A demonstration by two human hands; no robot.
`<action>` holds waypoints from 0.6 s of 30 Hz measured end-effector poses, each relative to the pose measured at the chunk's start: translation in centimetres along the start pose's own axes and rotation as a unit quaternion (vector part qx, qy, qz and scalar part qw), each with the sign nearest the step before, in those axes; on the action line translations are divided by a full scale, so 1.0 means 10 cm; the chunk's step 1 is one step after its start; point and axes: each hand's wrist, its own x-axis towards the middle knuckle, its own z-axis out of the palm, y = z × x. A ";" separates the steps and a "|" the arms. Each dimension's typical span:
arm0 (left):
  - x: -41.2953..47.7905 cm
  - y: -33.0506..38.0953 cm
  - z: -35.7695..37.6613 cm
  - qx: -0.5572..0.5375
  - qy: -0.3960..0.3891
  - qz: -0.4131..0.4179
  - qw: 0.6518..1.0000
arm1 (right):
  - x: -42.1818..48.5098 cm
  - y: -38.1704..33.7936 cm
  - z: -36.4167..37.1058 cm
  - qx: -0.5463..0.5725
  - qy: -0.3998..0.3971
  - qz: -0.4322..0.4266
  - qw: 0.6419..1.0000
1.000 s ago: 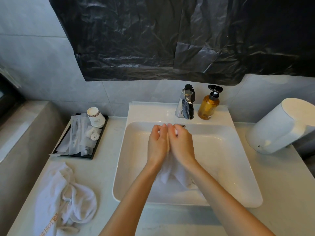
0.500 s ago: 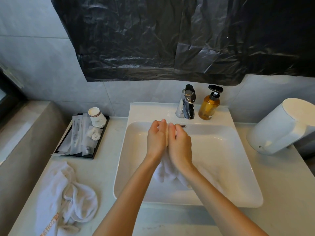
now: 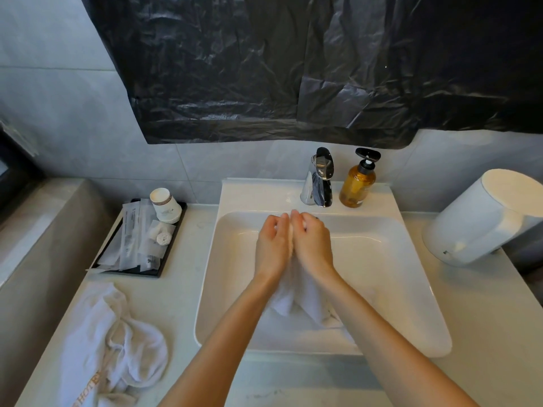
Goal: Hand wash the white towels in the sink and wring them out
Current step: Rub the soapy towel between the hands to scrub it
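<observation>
Over the white sink [image 3: 411, 292] my left hand [image 3: 271, 245] and my right hand [image 3: 313, 245] are pressed side by side, fingers curled, with a white towel [image 3: 305, 301] gripped between them. The towel's loose end hangs from under my wrists into the basin. Most of the cloth between my palms is hidden. A second white towel [image 3: 114, 345] lies crumpled on the counter to the left of the sink, with orange lettering along one edge.
A chrome faucet [image 3: 320, 180] and an amber soap pump bottle [image 3: 357, 183] stand on the sink's back ledge. A black tray [image 3: 173, 251] with sachets and paper cups [image 3: 164, 205] sits at the left. A white dispenser [image 3: 482, 215] stands at the right.
My hands have stayed together over the basin, sliding slightly against each other. The hanging towel end has shifted a little under my wrists.
</observation>
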 end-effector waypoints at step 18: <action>0.07 0.13 -0.02 0.008 0.019 0.024 0.999 | -0.21 0.04 -0.02 0.003 -0.001 -0.050 0.999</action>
